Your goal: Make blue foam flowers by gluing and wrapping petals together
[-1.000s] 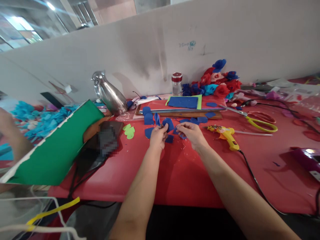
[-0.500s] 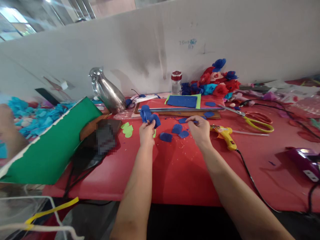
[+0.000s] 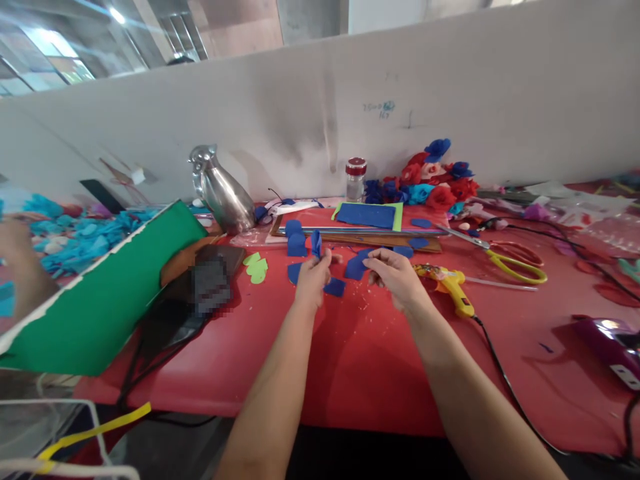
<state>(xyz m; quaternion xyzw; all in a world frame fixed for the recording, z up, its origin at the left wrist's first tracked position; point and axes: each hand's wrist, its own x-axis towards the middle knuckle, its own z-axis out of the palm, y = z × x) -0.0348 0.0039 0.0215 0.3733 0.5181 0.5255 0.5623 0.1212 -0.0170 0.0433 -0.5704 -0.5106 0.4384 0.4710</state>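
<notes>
My left hand (image 3: 313,277) is closed, with a small folded or rolled blue paper piece (image 3: 316,244) upright between thumb and fingers. A blue paper petal (image 3: 355,266) is pinched at its right edge by my right hand (image 3: 393,273). Around the hands lie more blue petals on the red table: a pair (image 3: 297,245) beyond the left hand, one (image 3: 334,287) between the wrists, and one (image 3: 403,251) behind the right hand. Light green leaf-shaped pieces (image 3: 257,268) rest to the left. Right of my right hand is a yellow glue gun (image 3: 457,293) with a glue stick in it.
Yellow-and-red-handled scissors (image 3: 515,263) lie at the right, a purple device (image 3: 607,343) nearer. Paper flowers (image 3: 430,180), a lidded jar (image 3: 355,180) and a metal jug (image 3: 225,193) stand behind. A green board (image 3: 115,293) leans left, with another person's arm (image 3: 23,267) beyond.
The bunch of blue petals has left my left hand, and blue petals now lie behind it. My right hand has come closer to the left and pinches a petal.
</notes>
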